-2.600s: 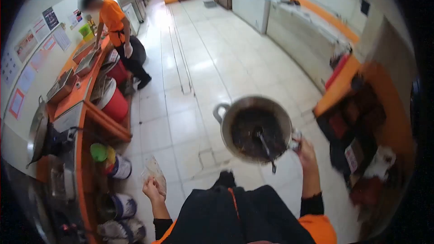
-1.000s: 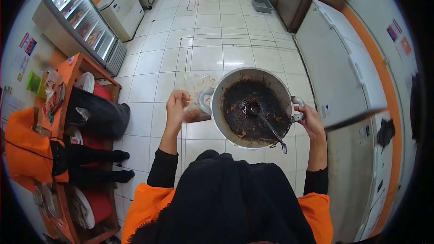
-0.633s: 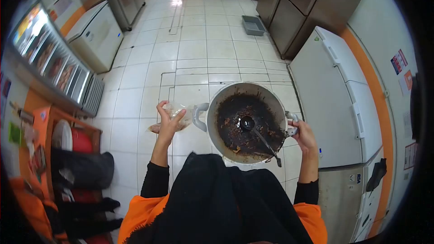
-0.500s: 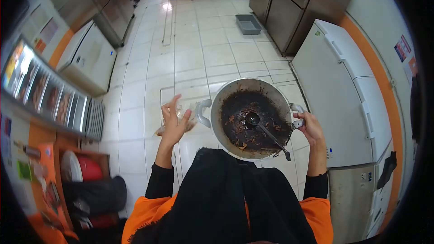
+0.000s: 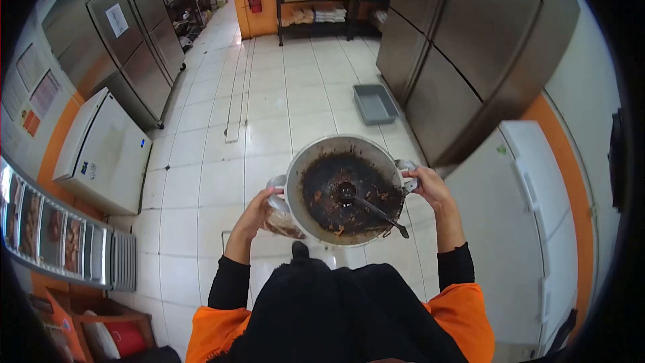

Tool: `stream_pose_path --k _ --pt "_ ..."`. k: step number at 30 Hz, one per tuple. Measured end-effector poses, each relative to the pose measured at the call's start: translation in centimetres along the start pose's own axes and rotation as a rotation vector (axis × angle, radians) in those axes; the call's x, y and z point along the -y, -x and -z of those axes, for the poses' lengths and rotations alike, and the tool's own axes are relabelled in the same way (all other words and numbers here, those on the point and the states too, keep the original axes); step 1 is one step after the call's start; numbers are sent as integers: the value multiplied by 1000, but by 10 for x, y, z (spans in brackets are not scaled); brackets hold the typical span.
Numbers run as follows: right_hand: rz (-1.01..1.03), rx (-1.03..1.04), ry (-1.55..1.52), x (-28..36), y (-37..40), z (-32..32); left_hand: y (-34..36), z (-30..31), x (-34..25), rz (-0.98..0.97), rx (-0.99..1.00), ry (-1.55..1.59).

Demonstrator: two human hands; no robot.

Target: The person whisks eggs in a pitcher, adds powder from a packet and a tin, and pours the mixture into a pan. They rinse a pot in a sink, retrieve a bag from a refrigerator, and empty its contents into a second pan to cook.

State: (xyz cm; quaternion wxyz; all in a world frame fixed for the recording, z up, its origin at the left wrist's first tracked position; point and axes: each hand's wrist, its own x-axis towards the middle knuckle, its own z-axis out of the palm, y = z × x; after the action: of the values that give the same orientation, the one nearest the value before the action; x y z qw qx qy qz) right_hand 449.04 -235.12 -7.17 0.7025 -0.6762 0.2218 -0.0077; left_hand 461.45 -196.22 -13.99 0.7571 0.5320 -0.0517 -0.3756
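Note:
A large metal pot is held out in front of my body, its mouth facing up. Dark brown sauce with bits in it covers the inside, and a ladle rests in it with the handle leaning over the near right rim. My left hand is closed on the pot's left handle. Close under that hand is a clear plastic bag with brownish contents; how it is held is hidden. My right hand grips the right handle.
A grey tub lies on the tiled floor ahead, beside tall steel fridges. White chest freezers line the right. To the left are a small white freezer, a display chiller and another steel fridge. Shelves stand at the back.
My left hand has gone from spread fingers beside the pot to closing on its left handle. The view has tilted up, bringing the back shelves and fire extinguisher into sight.

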Motion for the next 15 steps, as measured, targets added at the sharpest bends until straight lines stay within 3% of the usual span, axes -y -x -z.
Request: stream_pose_path --k 5,10,11,15 --pt "-7 111 -87 35 -181 -2 -165 60 -55 5 63 113" --pt "-48 -50 -37 77 -325 -4 -310 90 -139 109 86 112" --pt "-49 -77 -35 79 -332 28 -330 71 -139 138 118 71" --pt "-51 -135 -112 97 -438 46 -458 79 -193 153 188 -24"
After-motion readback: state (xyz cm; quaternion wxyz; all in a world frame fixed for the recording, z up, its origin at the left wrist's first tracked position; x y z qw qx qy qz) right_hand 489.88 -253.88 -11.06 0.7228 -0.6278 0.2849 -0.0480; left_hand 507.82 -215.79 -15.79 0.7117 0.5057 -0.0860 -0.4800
